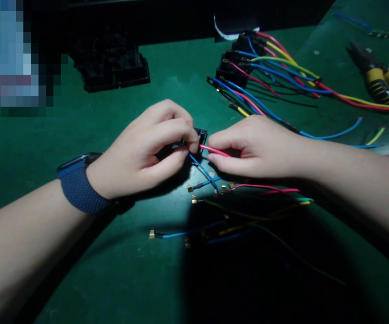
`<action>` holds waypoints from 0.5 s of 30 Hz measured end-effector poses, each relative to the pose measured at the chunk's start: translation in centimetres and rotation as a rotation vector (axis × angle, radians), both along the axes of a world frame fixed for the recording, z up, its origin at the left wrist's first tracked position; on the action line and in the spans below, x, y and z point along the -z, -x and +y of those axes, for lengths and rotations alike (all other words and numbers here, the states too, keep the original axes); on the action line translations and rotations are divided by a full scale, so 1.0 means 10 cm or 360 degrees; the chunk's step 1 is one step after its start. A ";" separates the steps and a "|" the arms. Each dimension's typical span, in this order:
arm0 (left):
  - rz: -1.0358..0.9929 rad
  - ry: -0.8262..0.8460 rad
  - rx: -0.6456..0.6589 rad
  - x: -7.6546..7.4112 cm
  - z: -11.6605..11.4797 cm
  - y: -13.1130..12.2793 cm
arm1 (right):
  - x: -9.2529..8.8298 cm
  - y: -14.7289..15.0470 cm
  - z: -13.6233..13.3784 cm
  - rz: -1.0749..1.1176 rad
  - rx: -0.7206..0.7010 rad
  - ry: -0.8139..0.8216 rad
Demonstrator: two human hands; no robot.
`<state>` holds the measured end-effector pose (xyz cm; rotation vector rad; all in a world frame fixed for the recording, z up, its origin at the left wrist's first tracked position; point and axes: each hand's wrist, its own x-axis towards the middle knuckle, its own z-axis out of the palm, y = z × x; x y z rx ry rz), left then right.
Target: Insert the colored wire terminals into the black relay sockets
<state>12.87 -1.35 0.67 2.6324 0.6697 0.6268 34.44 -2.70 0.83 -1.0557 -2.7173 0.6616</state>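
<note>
My left hand (157, 144), with a dark blue watch band on its wrist, is closed around a small black plastic part (201, 134) near the middle. A blue wire (201, 166) comes out below its fingertips. My right hand (248, 146) is closed just to the right, pinching a red wire (213, 150) whose left end reaches the left fingertips. Most of the black part and the wire's tip are hidden by the left fingers. Below the hands lie loose wires with brass terminals, among them a blue one (177, 235).
Black plastic parts (116, 72) sit at the upper left. At the upper right, colored wires (282, 72) lie by more black parts (231, 69). Yellow-handled pliers (380, 85) rest at the far right of the green table (113, 279). A dark shadow covers the lower middle.
</note>
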 end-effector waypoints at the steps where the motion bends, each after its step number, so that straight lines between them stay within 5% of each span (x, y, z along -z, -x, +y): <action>1: -0.0004 0.0001 0.0000 0.00 0.00 0.00 | 0.00 0.00 0.00 0.0004 0.0001 0.0007; 15: -0.0020 0.0011 0.0032 0.00 0.00 0.00 | 0.00 0.00 0.00 0.0007 0.0013 0.0000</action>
